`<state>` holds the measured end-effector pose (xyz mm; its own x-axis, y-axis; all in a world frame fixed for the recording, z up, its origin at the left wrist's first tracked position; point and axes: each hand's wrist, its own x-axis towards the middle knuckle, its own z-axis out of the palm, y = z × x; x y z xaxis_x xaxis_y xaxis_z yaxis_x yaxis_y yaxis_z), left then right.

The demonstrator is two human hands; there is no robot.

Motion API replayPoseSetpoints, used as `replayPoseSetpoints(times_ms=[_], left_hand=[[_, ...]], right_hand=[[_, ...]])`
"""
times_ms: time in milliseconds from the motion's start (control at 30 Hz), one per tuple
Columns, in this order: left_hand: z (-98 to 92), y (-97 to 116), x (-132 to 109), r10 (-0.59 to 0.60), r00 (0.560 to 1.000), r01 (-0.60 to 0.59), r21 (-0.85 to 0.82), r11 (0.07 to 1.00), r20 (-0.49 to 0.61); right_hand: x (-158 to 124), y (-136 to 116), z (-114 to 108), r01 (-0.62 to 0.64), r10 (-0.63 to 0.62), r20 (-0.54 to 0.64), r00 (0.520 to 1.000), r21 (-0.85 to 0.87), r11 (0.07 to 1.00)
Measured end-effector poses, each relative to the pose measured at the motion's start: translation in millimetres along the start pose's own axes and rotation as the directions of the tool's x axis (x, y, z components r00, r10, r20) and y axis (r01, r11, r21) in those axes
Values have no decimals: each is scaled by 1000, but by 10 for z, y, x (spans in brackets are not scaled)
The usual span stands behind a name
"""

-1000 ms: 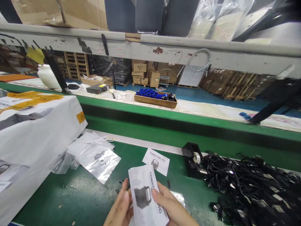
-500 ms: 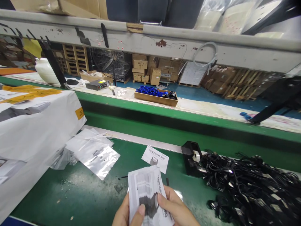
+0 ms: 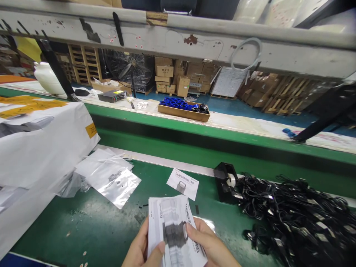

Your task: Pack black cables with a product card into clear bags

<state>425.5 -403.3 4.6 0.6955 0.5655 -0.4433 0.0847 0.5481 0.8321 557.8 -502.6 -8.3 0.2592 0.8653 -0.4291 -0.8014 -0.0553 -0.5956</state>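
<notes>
A stack of printed leaflets (image 3: 175,222) lies between my two hands at the bottom middle, its top sheets fanned and slightly blurred. My left hand (image 3: 146,244) grips the left edge, thumb on top. On the right side my right hand (image 3: 207,243) is closed on the same stack, its thumb pressing the printed face. Beyond the stack a single leaflet (image 3: 183,183) marked THUNDERTRAIL PRO lies flat on the green table (image 3: 105,230). Clear plastic bags (image 3: 111,181) are spread to the left of it.
At right, a black tape dispenser (image 3: 226,183) stands beside a heap of black cables (image 3: 294,218). A large white wrapped package (image 3: 50,148) fills the left side. On the ledge behind sits a cardboard tray (image 3: 180,113) of blue rings. A shelf beam (image 3: 172,40) crosses above.
The stack has shifted slightly left in view, with both hands still on it. My left hand has moved a little left and its thumb slightly lower. The whole view has tilted slightly.
</notes>
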Motion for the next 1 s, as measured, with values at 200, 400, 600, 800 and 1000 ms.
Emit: replayPoseSetpoints(times_ms=[200,400,600,800,1000], left_hand=[[-107,-27,42,17,999,-16,29,999,-39],[-51,-80,69,184,976,-163,173,971,-113],[-41,75,28,33,998,-24,140,990,-62],[-120,82,69,8,1000,-10,159,987,12],[-108,11,120,95,993,-75,245,967,-72]], right_hand=[[-8,5,3,-1,2,24,1000,-50,999],[-17,22,31,34,-32,20,999,-99,995],[-37,22,48,41,-40,24,999,-60,997],[-15,101,-28,44,-43,22,999,-61,997],[11,147,-23,38,-39,-23,999,-72,997]])
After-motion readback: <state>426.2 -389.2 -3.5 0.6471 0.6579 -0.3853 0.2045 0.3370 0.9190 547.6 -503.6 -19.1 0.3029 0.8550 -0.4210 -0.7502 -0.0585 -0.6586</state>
